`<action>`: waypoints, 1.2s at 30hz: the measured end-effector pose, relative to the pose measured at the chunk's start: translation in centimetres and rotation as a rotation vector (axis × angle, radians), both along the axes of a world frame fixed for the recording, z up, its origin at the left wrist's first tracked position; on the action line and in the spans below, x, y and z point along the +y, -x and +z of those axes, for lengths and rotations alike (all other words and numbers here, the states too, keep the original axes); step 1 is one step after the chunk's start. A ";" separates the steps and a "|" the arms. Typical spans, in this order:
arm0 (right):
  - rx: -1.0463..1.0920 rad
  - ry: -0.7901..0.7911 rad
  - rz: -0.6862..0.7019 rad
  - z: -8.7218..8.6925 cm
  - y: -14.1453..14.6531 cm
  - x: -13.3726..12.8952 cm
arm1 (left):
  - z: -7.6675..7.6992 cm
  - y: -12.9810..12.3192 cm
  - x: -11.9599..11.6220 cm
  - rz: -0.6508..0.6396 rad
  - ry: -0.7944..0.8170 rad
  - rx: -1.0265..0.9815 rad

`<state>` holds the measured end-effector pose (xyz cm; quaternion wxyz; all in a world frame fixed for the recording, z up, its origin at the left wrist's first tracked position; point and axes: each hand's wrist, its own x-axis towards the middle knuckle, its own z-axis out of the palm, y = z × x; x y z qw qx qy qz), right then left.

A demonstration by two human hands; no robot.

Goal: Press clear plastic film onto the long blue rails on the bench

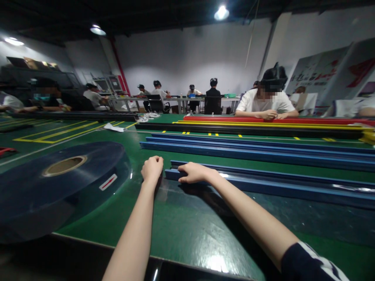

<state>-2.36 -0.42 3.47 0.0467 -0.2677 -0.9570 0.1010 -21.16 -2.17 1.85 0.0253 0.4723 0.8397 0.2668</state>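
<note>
My right hand (192, 173) grips the left end of the nearest blue channel strip (263, 186), its thumb on the front wall and its fingers reaching over into the channel. Just left of that end, my left hand (152, 168) is closed above the table, fingers curled together; what they hold, if anything, is hidden. Clear film shines inside the channel toward the right. To the left of my left hand lies a large roll of clear plastic film (90, 160) on its side, with a cardboard core and a red-arrow label (108, 182).
Behind lie more blue strips (234, 148), then black (234, 130), yellow (263, 125) and red strips (263, 120) across the green table (181, 226). A person (266, 99) leans over the far side. Other people sit further back.
</note>
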 end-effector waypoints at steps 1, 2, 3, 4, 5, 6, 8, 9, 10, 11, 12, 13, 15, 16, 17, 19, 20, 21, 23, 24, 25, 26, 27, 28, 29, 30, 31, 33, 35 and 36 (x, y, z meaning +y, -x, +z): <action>0.007 -0.002 0.004 -0.1 0.5 0.1 | 0.1 0.0 0.0 0.000 0.000 -0.005; 0.010 -0.003 0.008 -0.2 0.9 0.1 | 0.1 -0.1 -0.1 0.002 -0.001 -0.009; 0.012 -0.003 0.011 -0.3 1.3 0.2 | 0.2 -0.1 -0.1 0.003 -0.002 -0.013; 0.016 -0.001 0.016 -0.3 1.8 0.3 | 0.2 -0.1 -0.1 0.005 -0.003 -0.016; 0.019 0.002 0.022 -0.4 2.1 0.4 | 0.3 -0.1 -0.1 0.005 -0.003 -0.020; 0.024 0.009 0.030 -0.5 2.4 0.5 | 0.3 -0.1 -0.2 0.004 -0.003 -0.024; 0.054 0.017 0.051 -0.6 2.8 0.5 | 0.4 -0.1 -0.2 -0.003 -0.006 -0.027; 0.083 0.016 0.063 -0.6 2.8 0.5 | 0.4 -0.2 -0.3 -0.005 -0.010 -0.023; 0.123 0.008 0.070 -0.5 2.6 0.4 | 0.4 -0.2 -0.3 -0.003 -0.016 -0.013; 0.169 -0.006 0.072 -0.4 2.2 0.2 | 0.4 -0.4 -0.3 0.001 -0.026 0.003; 0.217 -0.023 0.068 -0.2 1.6 -0.1 | 0.5 -0.6 -0.3 0.003 -0.042 0.025; 0.254 -0.040 0.056 0.1 0.8 -0.4 | 0.6 -0.9 -0.3 -0.001 -0.068 0.054; 0.290 -0.064 0.030 0.6 -1.6 -1.2 | 0.7 -1.8 -0.3 -0.053 -0.157 0.140; 0.279 -0.077 0.014 0.8 -3.1 -1.7 | 0.7 -2.5 -0.4 -0.106 -0.216 0.193; 0.256 -0.091 -0.015 0.9 -4.7 -2.1 | 0.6 -3.4 -0.4 -0.180 -0.275 0.252; 0.201 -0.112 -0.092 0.9 -8.5 -3.0 | 0.4 -5.5 -0.7 -0.374 -0.368 0.366; 0.176 -0.121 -0.132 0.7 -10.6 -3.5 | 0.2 -6.8 -0.9 -0.491 -0.387 0.424; 0.158 -0.124 -0.185 0.5 -12.7 -3.9 | 0.0 -8.2 -1.1 -0.597 -0.396 0.479; 0.131 -0.129 -0.304 -0.3 -17.3 -4.8 | -0.6 -11.0 -1.7 -0.811 -0.399 0.556; 0.135 -0.130 -0.364 -0.8 -19.7 -5.3 | -0.9 -12.2 -2.0 -0.893 -0.401 0.586; 0.147 -0.138 -0.423 -1.3 -22.2 -5.7 | -1.2 -13.4 -2.3 -0.962 -0.402 0.613; 0.158 -0.138 -0.474 -1.9 -24.7 -6.1 | -1.5 -14.4 -2.5 -1.003 -0.401 0.634; 0.168 -0.135 -0.529 -2.4 -27.3 -6.5 | -1.8 -15.3 -2.7 -1.037 -0.388 0.643; 0.175 -0.136 -0.586 -3.0 -29.7 -6.8 | -2.0 -15.9 -2.8 -1.059 -0.373 0.637; 0.177 -0.139 -0.628 -3.6 -32.1 -7.1 | -2.3 -16.4 -2.8 -1.072 -0.356 0.618; 0.180 -0.151 -0.668 -4.1 -34.2 -7.3 | -2.4 -16.8 -2.9 -1.076 -0.339 0.587; 0.191 -0.179 -0.714 -4.5 -36.2 -7.5 | -2.5 -17.0 -2.8 -1.070 -0.323 0.548; 0.221 -0.234 -0.775 -5.2 -39.0 -7.7 | -2.6 -17.3 -2.8 -1.049 -0.291 0.471; 0.236 -0.258 -0.793 -5.5 -40.4 -7.8 | -2.4 -17.4 -2.8 -1.035 -0.261 0.425; 0.229 -0.264 -0.787 -5.4 -40.6 -7.7 | -2.3 -17.4 -2.7 -1.033 -0.247 0.416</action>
